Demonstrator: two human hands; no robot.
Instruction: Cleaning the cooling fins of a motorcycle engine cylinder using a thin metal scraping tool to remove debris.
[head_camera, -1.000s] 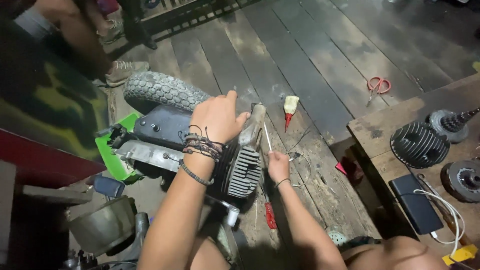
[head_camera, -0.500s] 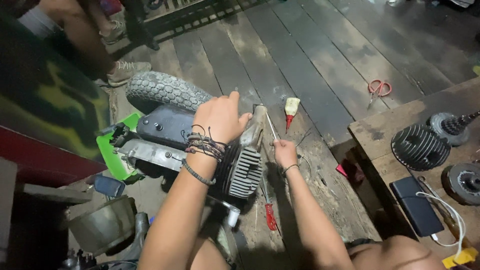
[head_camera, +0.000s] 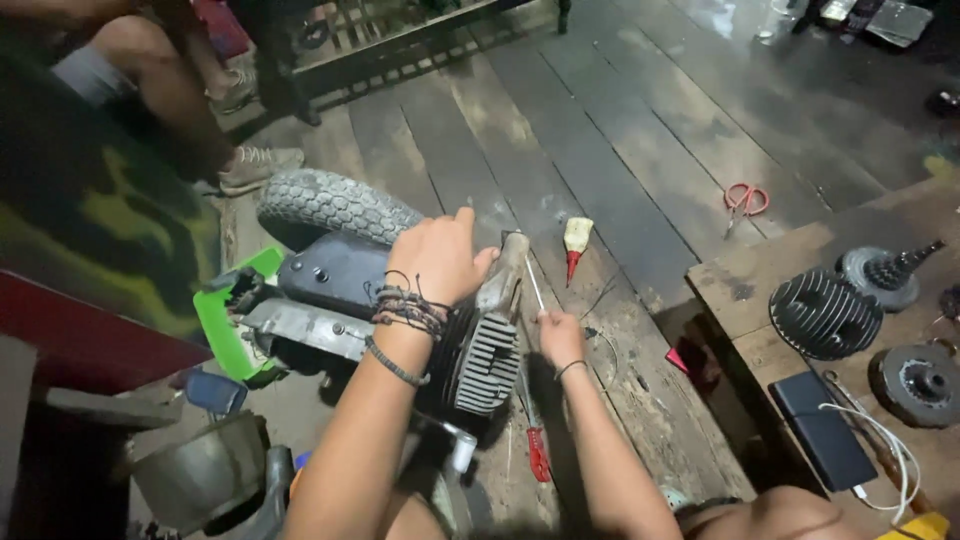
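Observation:
A small engine with a finned grey cylinder (head_camera: 488, 365) and dark casing (head_camera: 335, 270) lies on the wooden floor, next to a knobby tyre (head_camera: 335, 205). My left hand (head_camera: 440, 255), with bracelets on the wrist, rests on top of the engine with its fingers apart, touching a grey metal part (head_camera: 503, 275). My right hand (head_camera: 562, 338) is closed on a thin metal rod (head_camera: 533, 283) whose tip points up beside that part. A red-handled screwdriver (head_camera: 538, 452) lies on the floor below my right hand.
A small glue bottle (head_camera: 576, 243) and red scissors (head_camera: 745, 200) lie on the planks. A low wooden bench (head_camera: 750, 280) at right carries a finned cylinder (head_camera: 825, 312), other engine parts and a dark power bank (head_camera: 825, 428). Another person's legs (head_camera: 160, 90) are at upper left. A green plastic piece (head_camera: 222, 325) is at left.
My right hand with the thin rod has moved slightly right and up along the engine. My left hand stays on top of the engine.

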